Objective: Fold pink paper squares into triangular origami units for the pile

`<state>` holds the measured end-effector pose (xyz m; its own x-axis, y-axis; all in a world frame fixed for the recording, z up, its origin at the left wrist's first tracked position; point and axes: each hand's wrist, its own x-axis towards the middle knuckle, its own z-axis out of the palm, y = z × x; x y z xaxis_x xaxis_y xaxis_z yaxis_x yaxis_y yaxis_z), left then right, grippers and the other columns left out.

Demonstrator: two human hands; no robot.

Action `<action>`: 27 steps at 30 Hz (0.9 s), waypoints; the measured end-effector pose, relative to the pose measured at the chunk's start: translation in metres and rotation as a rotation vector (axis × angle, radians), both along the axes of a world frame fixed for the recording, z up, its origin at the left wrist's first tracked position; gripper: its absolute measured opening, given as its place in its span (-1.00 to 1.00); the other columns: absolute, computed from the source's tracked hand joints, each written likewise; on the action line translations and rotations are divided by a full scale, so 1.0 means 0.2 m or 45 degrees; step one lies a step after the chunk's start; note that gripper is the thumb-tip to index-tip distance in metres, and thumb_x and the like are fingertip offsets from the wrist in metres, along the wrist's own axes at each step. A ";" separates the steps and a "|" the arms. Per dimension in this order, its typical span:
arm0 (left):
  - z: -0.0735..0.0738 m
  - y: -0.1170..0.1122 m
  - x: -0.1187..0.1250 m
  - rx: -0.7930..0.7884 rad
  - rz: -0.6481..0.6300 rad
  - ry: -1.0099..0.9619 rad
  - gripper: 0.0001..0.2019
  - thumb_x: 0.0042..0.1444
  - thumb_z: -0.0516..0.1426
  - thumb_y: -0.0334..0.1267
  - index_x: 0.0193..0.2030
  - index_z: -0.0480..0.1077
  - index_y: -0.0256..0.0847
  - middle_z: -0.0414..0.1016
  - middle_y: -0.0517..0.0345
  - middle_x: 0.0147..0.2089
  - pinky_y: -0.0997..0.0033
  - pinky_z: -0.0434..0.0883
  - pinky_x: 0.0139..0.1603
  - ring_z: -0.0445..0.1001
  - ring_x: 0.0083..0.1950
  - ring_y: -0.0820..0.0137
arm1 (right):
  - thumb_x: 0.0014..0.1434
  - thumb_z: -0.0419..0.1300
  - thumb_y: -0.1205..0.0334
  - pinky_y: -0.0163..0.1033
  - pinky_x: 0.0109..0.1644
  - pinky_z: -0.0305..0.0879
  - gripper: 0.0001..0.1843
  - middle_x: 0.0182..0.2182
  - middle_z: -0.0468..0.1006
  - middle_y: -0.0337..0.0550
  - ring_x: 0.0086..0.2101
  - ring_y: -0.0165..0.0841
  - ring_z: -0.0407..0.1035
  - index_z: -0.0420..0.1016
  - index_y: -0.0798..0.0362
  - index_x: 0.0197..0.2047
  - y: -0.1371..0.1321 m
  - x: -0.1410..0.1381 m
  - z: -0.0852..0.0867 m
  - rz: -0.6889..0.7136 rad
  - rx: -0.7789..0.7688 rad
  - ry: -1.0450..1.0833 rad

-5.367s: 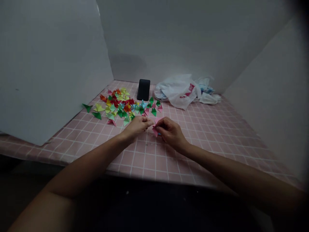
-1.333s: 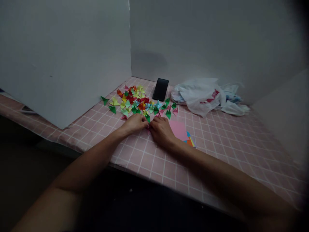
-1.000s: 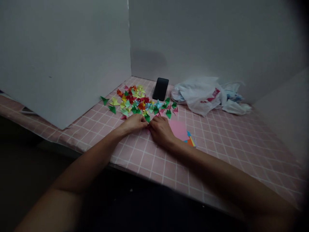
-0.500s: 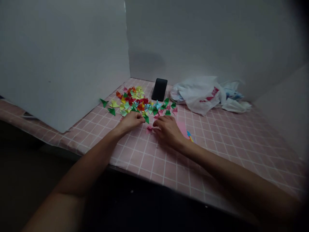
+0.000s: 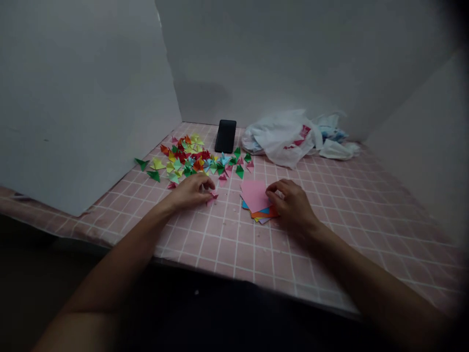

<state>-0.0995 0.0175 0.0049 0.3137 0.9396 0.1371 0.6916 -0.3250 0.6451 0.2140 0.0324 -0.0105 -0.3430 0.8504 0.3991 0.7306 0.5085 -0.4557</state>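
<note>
Checked pink tabletop (image 5: 227, 244): L hand (image 5: 189, 191) loosely parted, nr folded pink pc (image 5: 213, 197); R hand (image 5: 295, 205) at paper stack (image 5: 253, 195), grip unclear; phone (image 5: 225, 136) behind.

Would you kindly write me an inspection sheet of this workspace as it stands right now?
Surface: pink tablecloth with a white grid.
Job's things: many-coloured folded paper pieces, grouped toward the left; one pink folded piece nearer the front; pink sheet atop other coloured sheets, their edges uneven.
Clutter: dark-screened phone at the back; white plastic bag to its right.
Hands: left hand with fingertips by the pink folded piece, right hand at the pink sheet's right edge; contact unclear for both.
Cables: nothing seen.
Surroundings: pale panel at left, wall behind; dim light.
</note>
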 end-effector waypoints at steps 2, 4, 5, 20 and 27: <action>-0.02 0.00 0.01 0.007 -0.012 0.081 -0.93 0.05 0.21 -0.28 -0.35 0.49 -0.21 0.48 0.14 -0.30 0.39 0.33 -0.27 0.41 -0.32 0.38 | 0.18 0.13 0.27 -0.09 -0.13 0.30 -0.85 -0.32 0.60 0.00 -0.25 -0.16 0.45 0.53 0.06 -0.36 0.00 0.01 -0.02 -0.032 -0.026 0.065; -0.02 -0.01 0.03 0.006 0.001 0.108 -0.94 0.06 0.19 -0.31 -0.40 0.48 -0.22 0.47 0.14 -0.35 0.40 0.32 -0.29 0.40 -0.34 0.38 | 0.17 0.13 0.26 -0.09 -0.13 0.31 -0.85 -0.32 0.60 -0.02 -0.25 -0.16 0.46 0.53 0.05 -0.35 0.01 0.03 -0.02 -0.063 -0.038 0.106; -0.02 -0.01 0.04 0.014 0.015 0.108 -0.94 0.06 0.19 -0.33 -0.40 0.48 -0.22 0.47 0.14 -0.35 0.40 0.31 -0.29 0.41 -0.34 0.38 | 0.17 0.13 0.24 -0.08 -0.13 0.31 -0.84 -0.31 0.61 -0.02 -0.25 -0.16 0.47 0.53 0.05 -0.35 0.01 0.03 -0.01 -0.075 -0.041 0.120; 0.03 -0.14 -0.64 0.150 0.873 0.092 -0.71 0.03 0.19 -0.09 -0.21 0.58 -0.23 0.62 0.06 -0.19 0.34 0.39 -0.17 0.53 -0.19 0.25 | 0.17 0.15 0.10 -0.07 -0.17 0.37 -0.81 -0.34 0.63 -0.06 -0.30 -0.15 0.51 0.50 -0.01 -0.37 0.00 0.08 0.03 0.007 -0.025 0.205; -0.08 -0.11 -0.63 0.128 0.748 0.118 -0.71 0.03 0.16 -0.07 -0.28 0.56 -0.23 0.59 0.06 -0.23 0.36 0.36 -0.19 0.51 -0.20 0.27 | 0.17 0.15 0.07 -0.08 -0.19 0.37 -0.80 -0.35 0.63 -0.09 -0.31 -0.15 0.51 0.51 -0.02 -0.37 -0.01 0.08 0.04 -0.011 -0.054 0.205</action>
